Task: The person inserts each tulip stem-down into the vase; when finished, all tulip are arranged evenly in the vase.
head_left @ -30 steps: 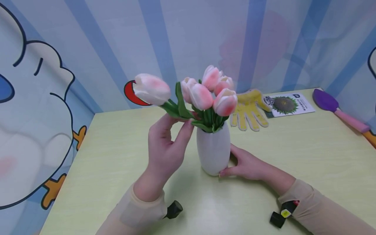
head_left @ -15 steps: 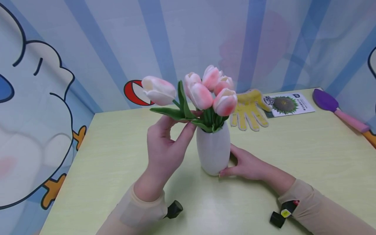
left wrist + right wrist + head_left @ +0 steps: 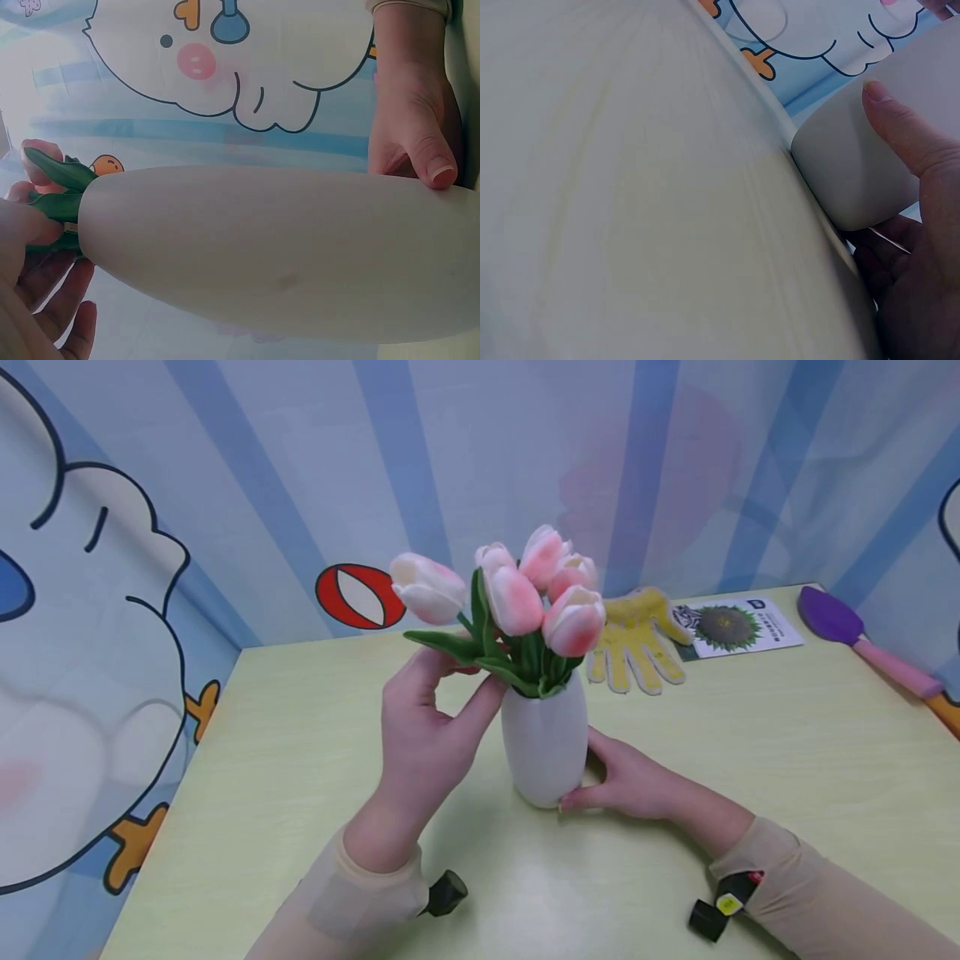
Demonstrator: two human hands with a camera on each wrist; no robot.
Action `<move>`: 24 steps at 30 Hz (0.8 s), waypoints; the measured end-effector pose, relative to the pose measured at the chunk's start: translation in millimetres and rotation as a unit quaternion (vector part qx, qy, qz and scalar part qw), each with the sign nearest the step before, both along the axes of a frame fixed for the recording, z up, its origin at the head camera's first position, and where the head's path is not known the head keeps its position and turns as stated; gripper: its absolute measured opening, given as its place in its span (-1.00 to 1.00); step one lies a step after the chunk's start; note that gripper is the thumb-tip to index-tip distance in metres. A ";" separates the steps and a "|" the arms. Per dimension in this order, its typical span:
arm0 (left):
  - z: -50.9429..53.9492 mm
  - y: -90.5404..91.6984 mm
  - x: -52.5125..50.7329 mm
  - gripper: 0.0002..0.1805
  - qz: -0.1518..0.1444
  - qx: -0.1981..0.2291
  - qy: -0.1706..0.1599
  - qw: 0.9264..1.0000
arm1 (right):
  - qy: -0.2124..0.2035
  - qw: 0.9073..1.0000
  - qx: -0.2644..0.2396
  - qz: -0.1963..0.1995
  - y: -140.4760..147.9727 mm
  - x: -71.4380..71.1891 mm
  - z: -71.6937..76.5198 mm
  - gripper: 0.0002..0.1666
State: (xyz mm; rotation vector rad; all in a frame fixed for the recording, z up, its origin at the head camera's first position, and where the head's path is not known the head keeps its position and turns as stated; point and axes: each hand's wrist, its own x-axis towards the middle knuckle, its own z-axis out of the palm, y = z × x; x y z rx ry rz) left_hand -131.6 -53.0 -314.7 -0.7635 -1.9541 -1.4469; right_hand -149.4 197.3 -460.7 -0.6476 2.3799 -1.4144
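A white vase [image 3: 545, 743] stands upright on the table, with several pink-and-white tulips [image 3: 573, 620] and green leaves rising from its mouth. One tulip [image 3: 429, 588] leans out to the left of the bunch. My left hand [image 3: 427, 735] pinches that tulip low on its stem, right beside the vase's rim; its fingertips are partly behind leaves. In the left wrist view, the fingers close round green stems [image 3: 56, 206] at the vase mouth. Low on the vase's right side, my right hand [image 3: 633, 777] holds it, thumb in front and fingers behind, as the right wrist view also shows.
Behind the vase to the right lies a yellow glove [image 3: 637, 639]. A packet with a spiky green plant picture [image 3: 738, 627] is beside it. Farther right is a purple spatula-like tool [image 3: 832, 614] with a pink handle. A patterned cloth backdrop [image 3: 300, 485] borders the table [image 3: 292, 752].
The leaning tulip has moved right, closer to the bunch, and its leaves have shifted with it. My left hand has edged right slightly. The right hand and vase have stayed put.
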 end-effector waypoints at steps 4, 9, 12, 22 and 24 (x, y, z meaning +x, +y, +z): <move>-0.7 0.2 -0.1 -0.63 0.004 -0.001 0.003 1.000 | -0.002 1.000 -0.002 0.002 -0.5 0.3 0.6 0.15; -1.3 -0.2 -1.2 -0.72 -0.006 0.004 0.002 1.000 | -0.003 1.000 0.002 0.003 -0.4 0.4 0.4 0.17; -1.0 -0.5 -1.5 -0.76 -0.002 -0.001 0.004 1.000 | -0.003 1.000 0.003 0.002 -0.3 0.4 0.3 0.16; -1.7 1.2 -2.5 -0.79 -0.009 0.005 0.006 1.000 | -0.004 1.000 0.000 0.001 0.2 0.4 0.2 0.14; -2.1 1.2 -2.2 -0.78 -0.006 0.002 -0.001 1.000 | -0.006 1.000 0.000 0.001 0.2 0.0 -0.2 0.14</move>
